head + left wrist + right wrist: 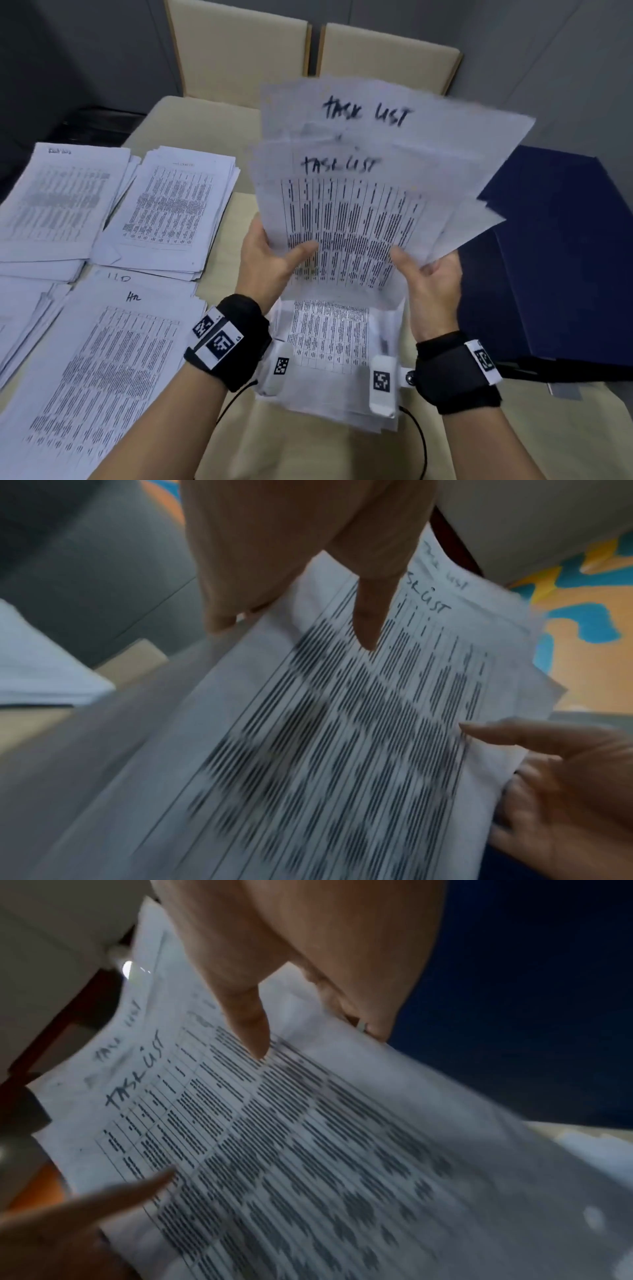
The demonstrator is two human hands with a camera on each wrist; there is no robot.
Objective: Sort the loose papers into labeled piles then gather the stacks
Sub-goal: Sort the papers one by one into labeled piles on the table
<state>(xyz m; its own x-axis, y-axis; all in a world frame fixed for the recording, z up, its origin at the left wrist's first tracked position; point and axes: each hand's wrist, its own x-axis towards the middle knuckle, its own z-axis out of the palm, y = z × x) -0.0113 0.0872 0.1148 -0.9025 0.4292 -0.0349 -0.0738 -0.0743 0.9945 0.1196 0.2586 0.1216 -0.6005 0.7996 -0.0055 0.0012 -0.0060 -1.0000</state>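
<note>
A fanned sheaf of printed sheets marked "TASK LIST" [359, 192] is held up above the table. My left hand [270, 253] pinches its lower left edge, thumb on the front. My right hand [424, 274] grips the lower right edge, thumb on the front too. Both wrist views show the same sheets [342, 737] [308, 1137], with a thumb [369, 615] [250, 1026] pressed on the printed table. Under my wrists lies another pile of papers [329, 335]. On the left lie sorted piles: one marked "HR" [102, 359] and two farther back [171, 209] [54, 198].
Dark blue folders [555, 257] are stacked at the right of the beige table [308, 452]. Two beige chairs [239, 51] [387, 54] stand behind it. More sheets [24, 318] spread at the far left edge.
</note>
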